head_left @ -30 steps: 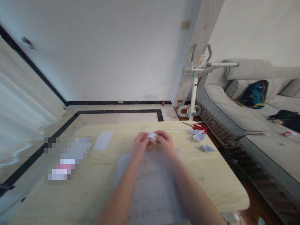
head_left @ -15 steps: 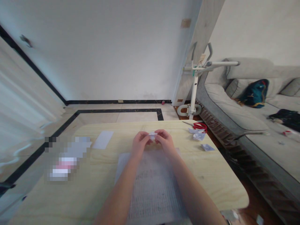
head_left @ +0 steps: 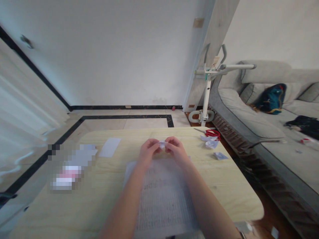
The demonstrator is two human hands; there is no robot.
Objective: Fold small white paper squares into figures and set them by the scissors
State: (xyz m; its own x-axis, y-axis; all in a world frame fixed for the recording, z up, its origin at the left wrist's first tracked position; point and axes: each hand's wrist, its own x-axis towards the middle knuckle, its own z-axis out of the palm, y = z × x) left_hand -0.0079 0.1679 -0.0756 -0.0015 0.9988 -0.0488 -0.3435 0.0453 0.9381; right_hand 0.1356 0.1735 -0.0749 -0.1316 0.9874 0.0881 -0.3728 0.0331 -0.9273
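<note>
Head view: a small piece of folded white paper, held between the fingertips of two bare hands above the far middle part of a pale wooden table; its left end is pinched by the left hand, its right end by the right hand, with fingers curled and thumbs turned inward; the two hands are set close together, parted only by the paper, whose exact folds are too small to be made out. Below the forearms, one large printed sheet, laid flat and partly covered by them, its print blurred. To the left, one plain white sheet, laid flat near the far edge; beside it, a group of items obscured by pixelation, with white and pink patches. To the right, near the far corner, one pair of scissors with red handles, placed just beside some creased paper pieces; whether these are touched cannot be told. Nearer, one separate folded piece. Beyond the table, one white exercise machine, placed beside a grey sofa, on which a dark blue bag is rested
</note>
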